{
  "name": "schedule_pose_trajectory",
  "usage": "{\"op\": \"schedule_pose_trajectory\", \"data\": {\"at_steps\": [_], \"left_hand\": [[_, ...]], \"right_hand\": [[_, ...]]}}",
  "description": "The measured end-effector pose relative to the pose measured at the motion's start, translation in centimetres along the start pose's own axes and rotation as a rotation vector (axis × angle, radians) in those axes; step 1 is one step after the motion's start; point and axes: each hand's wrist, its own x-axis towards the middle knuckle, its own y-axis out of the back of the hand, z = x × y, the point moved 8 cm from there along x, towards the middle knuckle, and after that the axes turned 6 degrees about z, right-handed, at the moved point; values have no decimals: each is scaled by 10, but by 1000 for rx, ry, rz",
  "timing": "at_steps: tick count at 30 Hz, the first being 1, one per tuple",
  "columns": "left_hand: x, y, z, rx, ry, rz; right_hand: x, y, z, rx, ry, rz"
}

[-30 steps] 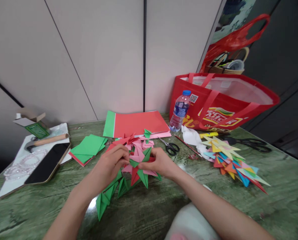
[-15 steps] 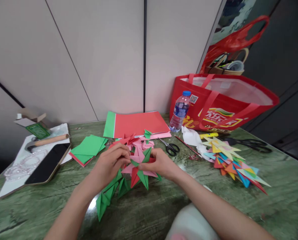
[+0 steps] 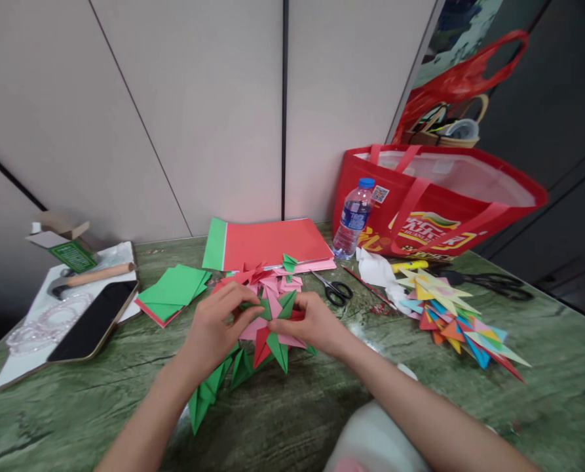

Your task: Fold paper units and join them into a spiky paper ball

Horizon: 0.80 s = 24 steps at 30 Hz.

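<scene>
Between both hands is a folded paper star [image 3: 273, 334] with pointed petals in green, pink and red. My left hand [image 3: 219, 322] pinches its upper left side, thumb and fingertips near a green fold. From the right, my right hand [image 3: 316, 322] grips the star, its thumb lying across the front near the centre and the other fingers hidden behind. Under and left of the star lie folded green paper pieces [image 3: 204, 395]. Just behind it are folded pink pieces [image 3: 288, 284] and a few red ones [image 3: 249, 272].
Behind lie red sheets [image 3: 277, 242], scissors [image 3: 338, 293] and a water bottle [image 3: 354, 219] by a red bag [image 3: 420, 210]. Multicoloured folded stars [image 3: 462, 318] lie right. Left are green paper squares [image 3: 174, 290], a phone [image 3: 95, 322], a wooden-handled hammer [image 3: 98, 275] and a small box [image 3: 69, 246].
The star has turned slightly in my hands, its lower points shifting a little left. My left fingers have moved slightly right along its upper edge; my right hand stays nearly in place.
</scene>
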Motion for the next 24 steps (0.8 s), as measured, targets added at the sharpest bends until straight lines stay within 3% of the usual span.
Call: {"op": "schedule_pose_trajectory", "data": {"at_steps": [10, 17, 24], "left_hand": [[0, 2, 4, 60, -40, 22], [1, 1, -8, -79, 147, -15], [-2, -4, -13, -32, 201, -41]], "right_hand": [[0, 3, -3, -110, 76, 69], [-1, 6, -5, -97, 87, 117], [-3, 10, -8, -229, 170, 202]]}}
